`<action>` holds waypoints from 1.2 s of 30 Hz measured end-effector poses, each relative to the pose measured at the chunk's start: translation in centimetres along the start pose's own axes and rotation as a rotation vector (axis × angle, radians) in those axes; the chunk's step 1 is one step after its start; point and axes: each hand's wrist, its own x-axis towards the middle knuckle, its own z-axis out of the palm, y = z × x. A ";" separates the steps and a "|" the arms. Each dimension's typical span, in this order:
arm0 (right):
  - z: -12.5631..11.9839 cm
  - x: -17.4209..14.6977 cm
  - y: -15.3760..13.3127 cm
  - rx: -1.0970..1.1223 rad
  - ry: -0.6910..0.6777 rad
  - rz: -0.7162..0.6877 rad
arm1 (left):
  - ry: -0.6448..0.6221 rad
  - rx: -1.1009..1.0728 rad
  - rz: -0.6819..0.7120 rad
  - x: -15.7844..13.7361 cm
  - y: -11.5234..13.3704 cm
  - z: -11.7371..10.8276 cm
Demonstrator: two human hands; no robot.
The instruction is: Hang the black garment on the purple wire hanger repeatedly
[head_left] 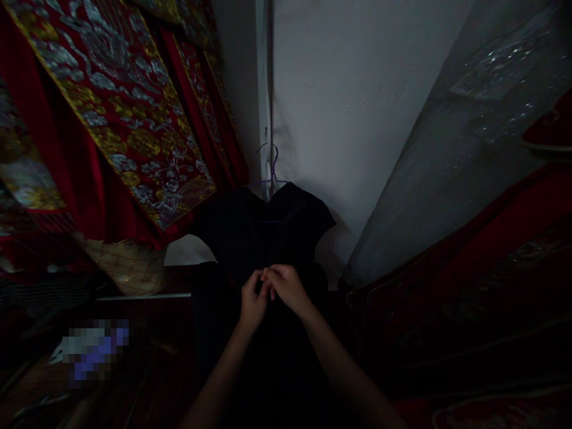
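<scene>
A black short-sleeved garment (pixel 290 214) hangs in front of me on a thin purple hanger (pixel 274 164), its V-shaped neck open. At the lower end of that neck opening, my left hand (pixel 254 301) and my right hand (pixel 286 286) meet, fingertips touching. Both are closed in a pinch on the garment's front. My fingers and the dark cloth hide the exact bit held, so a button or other fastening cannot be made out.
Red embroidered cloth (pixel 147 125) hangs at the left, close to the garment. A clear plastic cover (pixel 415 167) and dark red cloth (pixel 500 214) are on the right. Behind is a pale wall (pixel 348 89). A blurred-out blue item (pixel 98 354) lies low left.
</scene>
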 end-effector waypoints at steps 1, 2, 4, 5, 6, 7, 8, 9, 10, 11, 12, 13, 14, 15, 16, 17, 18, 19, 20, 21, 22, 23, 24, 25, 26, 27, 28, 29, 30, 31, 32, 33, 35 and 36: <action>-0.1 0.1 0.0 0.045 0.019 -0.004 | -0.011 0.010 0.006 0.2 0.1 -0.1; -0.2 0.2 -0.1 0.082 0.044 -0.010 | -0.020 0.022 0.011 0.4 0.1 -0.2; -0.4 0.8 -0.8 0.152 0.116 -0.023 | -0.035 0.051 0.017 0.8 0.0 -0.4; -0.7 1.4 -1.6 0.185 0.157 -0.038 | -0.041 0.065 0.020 1.0 -0.2 -0.5; -0.9 2.2 -2.6 0.216 0.198 -0.062 | -0.046 0.079 0.021 1.1 -0.4 -0.5; -1.3 3.1 -3.9 0.249 0.239 -0.094 | -0.051 0.092 0.021 1.2 -0.7 -0.6; -1.7 4.2 -5.5 0.283 0.278 -0.128 | -0.059 0.105 0.022 1.3 -1.0 -0.6; -2.0 5.3 -7.2 0.314 0.307 -0.162 | -0.069 0.117 0.023 1.3 -1.3 -0.7; -2.3 6.4 -8.8 0.338 0.324 -0.186 | -0.082 0.127 0.025 1.3 -1.6 -0.7; -2.6 7.4 -10.4 0.361 0.342 -0.205 | -0.096 0.137 0.027 1.2 -1.8 -0.8; -2.6 8.2 -11.7 0.375 0.359 -0.218 | -0.109 0.146 0.031 1.1 -2.0 -0.8; -2.6 8.7 -12.7 0.372 0.356 -0.224 | -0.122 0.153 0.036 0.9 -2.2 -0.7; -2.3 9.0 -13.3 0.354 0.341 -0.234 | -0.135 0.159 0.043 0.8 -2.3 -0.6; -2.0 9.0 -13.6 0.319 0.311 -0.247 | -0.145 0.163 0.051 0.7 -2.4 -0.5; -1.6 8.7 -13.5 0.271 0.275 -0.268 | -0.152 0.165 0.061 0.8 -2.4 -0.4; -1.3 8.3 -13.1 0.218 0.242 -0.299 | -0.154 0.164 0.074 1.0 -2.3 -0.3; -1.0 7.7 -12.7 0.166 0.220 -0.331 | -0.152 0.161 0.089 1.4 -2.1 -0.3; -0.8 7.2 -12.2 0.119 0.213 -0.360 | -0.142 0.157 0.104 2.0 -1.6 -0.4; -0.7 6.6 -11.7 0.082 0.220 -0.381 | -0.127 0.152 0.117 2.9 -0.8 -0.5; -0.8 6.1 -11.3 0.055 0.238 -0.395 | -0.098 0.144 0.134 4.0 0.2 -0.8; -1.0 5.7 -11.1 0.034 0.259 -0.402 | -0.063 0.135 0.154 5.4 1.4 -1.1; -1.2 5.4 -11.0 0.017 0.278 -0.404 | -0.008 0.124 0.180 6.8 2.9 -1.4; -1.4 5.2 -11.0 0.003 0.294 -0.408 | 0.076 0.101 0.241 8.4 4.5 -1.7; -1.6 5.0 -11.1 -0.013 0.299 -0.415 | 0.123 0.082 0.309 10.0 6.1 -1.9; -1.8 4.9 -11.2 -0.028 0.296 -0.424 | 0.112 0.081 0.373 11.4 7.6 -2.0; -1.9 4.9 -11.3 -0.042 0.287 -0.436 | 0.072 0.098 0.422 12.8 9.0 -2.1; -2.0 4.8 -11.4 -0.053 0.280 -0.451 | 0.019 0.126 0.460 13.8 10.1 -2.1; -2.1 4.9 -11.5 -0.065 0.276 -0.467 | -0.029 0.162 0.487 14.7 11.0 -2.0; -2.2 5.0 -11.6 -0.080 0.275 -0.484 | -0.061 0.202 0.503 15.3 11.6 -2.0; -2.2 5.1 -11.7 -0.099 0.277 -0.501 | -0.069 0.242 0.509 15.6 11.9 -2.0; -2.2 5.4 -11.7 -0.125 0.277 -0.516 | -0.057 0.279 0.506 15.8 12.1 -2.0; -2.1 5.7 -11.6 -0.162 0.274 -0.531 | -0.032 0.311 0.498 15.9 12.1 -2.0; -1.8 6.7 -11.2 -0.251 0.281 -0.562 | 0.032 0.353 0.479 15.8 12.0 -2.2; -1.6 7.2 -10.8 -0.291 0.297 -0.572 | 0.061 0.361 0.471 15.7 12.0 -2.3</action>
